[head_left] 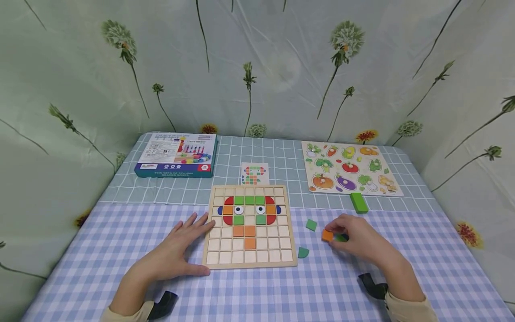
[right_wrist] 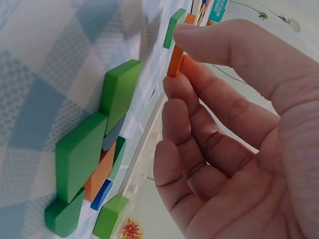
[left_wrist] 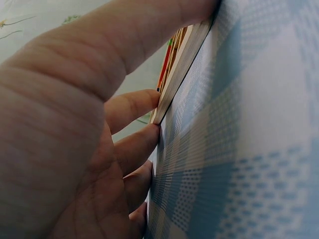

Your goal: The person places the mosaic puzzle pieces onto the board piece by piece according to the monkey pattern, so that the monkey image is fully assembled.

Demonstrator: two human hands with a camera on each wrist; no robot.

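Observation:
My right hand [head_left: 360, 237] pinches an orange square tile [head_left: 327, 235] between thumb and fingers, to the right of a wooden grid board [head_left: 249, 267]. In the right wrist view, the thumb presses on one face of the tile, its other fingers curled behind. My left hand [head_left: 173, 252] rests at the board's left side, fingers spread, fingertips at the edge and thumb at the lower left corner. On the board, red, green, orange and blue tiles and two eye tiles [head_left: 239, 209] form a face, with orange squares [head_left: 250, 231] below it.
A green square [head_left: 311, 224] and a green quarter-round tile [head_left: 303, 252] lie right of the board. More tiles [right_wrist: 82, 159] sit near my right hand, partly hidden by it. Behind are a pattern card [head_left: 255, 170], a box [head_left: 175, 154], a vegetable puzzle [head_left: 339, 172] and a green block [head_left: 359, 202].

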